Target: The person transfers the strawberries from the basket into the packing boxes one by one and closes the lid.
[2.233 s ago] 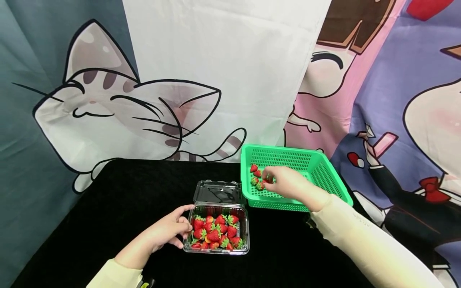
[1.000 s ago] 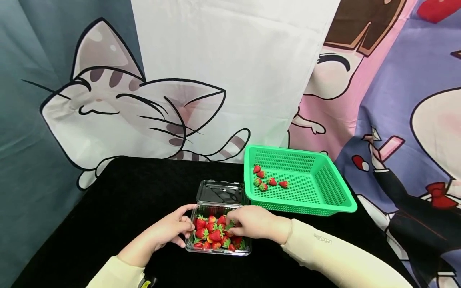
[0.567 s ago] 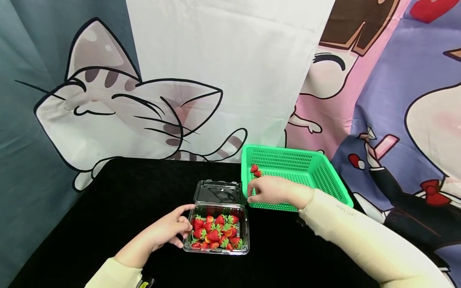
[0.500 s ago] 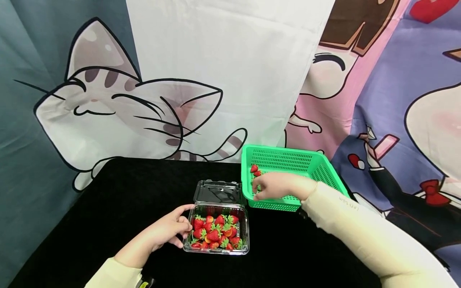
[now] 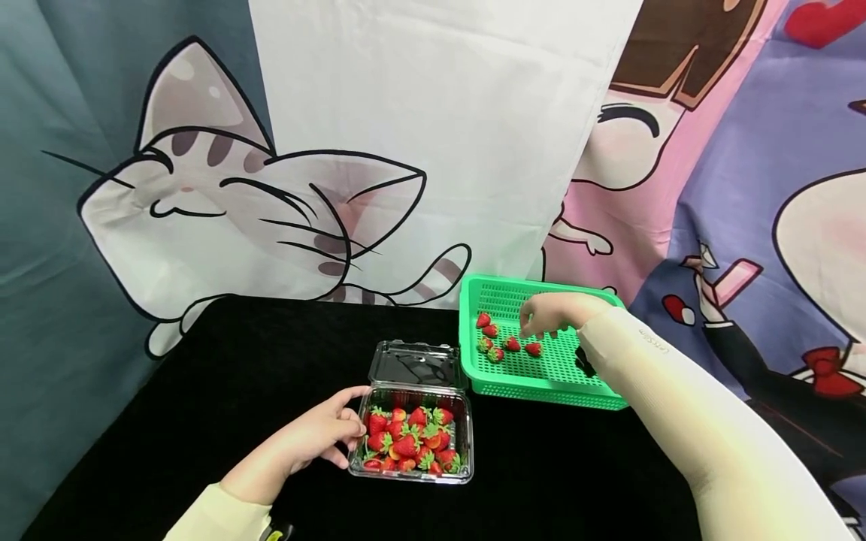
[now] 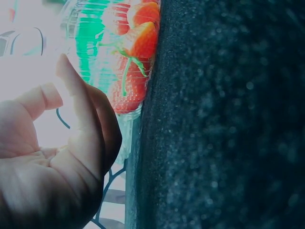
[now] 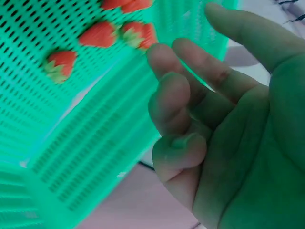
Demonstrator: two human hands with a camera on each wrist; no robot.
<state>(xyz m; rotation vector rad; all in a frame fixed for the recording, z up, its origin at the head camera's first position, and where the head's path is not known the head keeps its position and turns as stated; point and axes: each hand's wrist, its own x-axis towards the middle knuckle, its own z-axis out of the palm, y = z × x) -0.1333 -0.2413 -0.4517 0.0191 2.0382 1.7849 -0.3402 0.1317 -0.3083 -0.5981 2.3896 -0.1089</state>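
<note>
A clear plastic clamshell box [image 5: 467, 421] stands lid up in the head view, with several red strawberries [image 5: 406, 445] piled inside. My left hand [image 5: 321, 434] is at its left side and pinches the rim with curled fingers; overexposure in the left wrist view partly hides the contact. Behind it to the right is a green mesh basket [image 5: 541, 389], where several more strawberries [image 5: 512, 344] lie toward the left. Over the basket's middle hangs my right hand [image 5: 556, 312], fingertips pointing down and apart from the fruit. In the right wrist view its palm is bare and the fingers are loosely curved.
The box's hinged lid [image 5: 419, 364] leans back and almost meets the basket's left wall. Black cloth [image 5: 304, 338] covers the table. A printed curtain with a cartoon cat [image 5: 237, 225] closes off the back.
My right hand went from the basket to the box, leaving one more strawberry there, then came back over the basket and shifted right and up. The left hand stays at the box.
</note>
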